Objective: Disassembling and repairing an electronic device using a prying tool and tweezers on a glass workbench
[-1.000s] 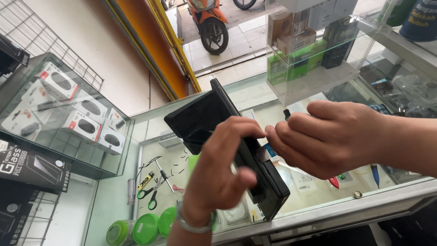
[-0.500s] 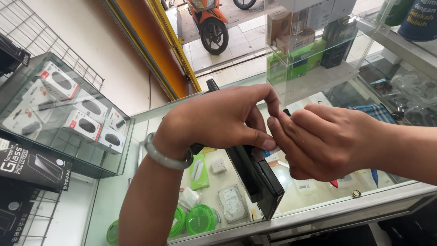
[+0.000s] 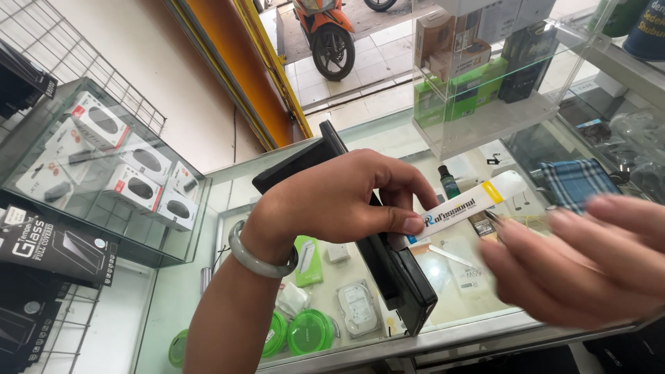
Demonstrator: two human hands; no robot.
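My left hand (image 3: 339, 204) reaches across from the left, a pale green bangle (image 3: 258, 255) on its wrist. It grips a flat black slab-shaped device (image 3: 398, 280) held tilted over the glass counter. Between its thumb and fingers it also pinches the end of a white strip (image 3: 471, 203) with blue print and a yellow band. My right hand (image 3: 582, 266) is blurred at the right, just below the strip and apart from it, with its fingers spread. Thin metal tweezer tips (image 3: 493, 219) seem to show at its fingertips.
A glass display counter (image 3: 478, 331) holds green round cases (image 3: 310, 331), small white packets and a small dark bottle (image 3: 449, 182). Boxed goods fill a glass case (image 3: 111, 166) at left. A clear shelf unit (image 3: 485, 118) stands behind. An orange scooter (image 3: 331, 34) is parked outside the door.
My left hand came from under the black device to over its top and now pinches the white strip. My right hand drew away from the device to the right and spread its fingers.
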